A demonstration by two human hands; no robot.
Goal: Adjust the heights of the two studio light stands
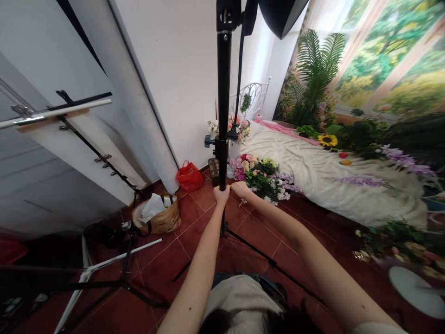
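Note:
A black light stand (pixel 223 93) rises upright in front of me, a dark lamp head (pixel 282 16) at its top and its legs spread on the floor. My left hand (pixel 221 194) is closed around the pole, below its clamp collar (pixel 219 147) with a side knob. Just to the right, my right hand (pixel 240 189) is closed with its fingertips against or beside the pole. What those fingers pinch, if anything, is hidden. A black cable (pixel 239 69) runs down along the pole.
A cream-draped bed (pixel 288 157) stands right, with flower bunches (pixel 257 171) beside it. A red bag (pixel 190 176) and a woven basket (pixel 167 215) sit left on the tiles. Other stand legs (pixel 125 278) and white poles (pixel 121 257) spread at lower left.

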